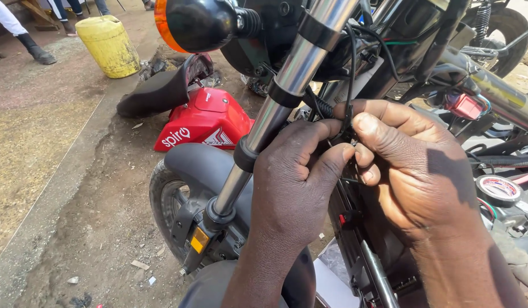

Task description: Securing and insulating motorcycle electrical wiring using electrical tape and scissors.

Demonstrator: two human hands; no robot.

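Your fingers [332,149] of both hands pinch the black wire [351,85] beside the fork tube [287,80]; you're mid-connection, which likely needs a steady grip.

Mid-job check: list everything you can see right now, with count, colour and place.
Thin cable: one, black, pinched between both hands beside the fork.
Fork tube: one, chrome, centre, slanting down to the front wheel.
Front wheel: one, black, below centre, under a dark mudguard.
Turn signal: one, orange and black, top.
Body panel: one, red, on the ground left of the fork.
Seat: one, black, behind the panel.
Jerrycan: one, yellow, top left.
Tape roll: one, right edge.
Left hand: pinching the cable.
Right hand: pinching the cable.
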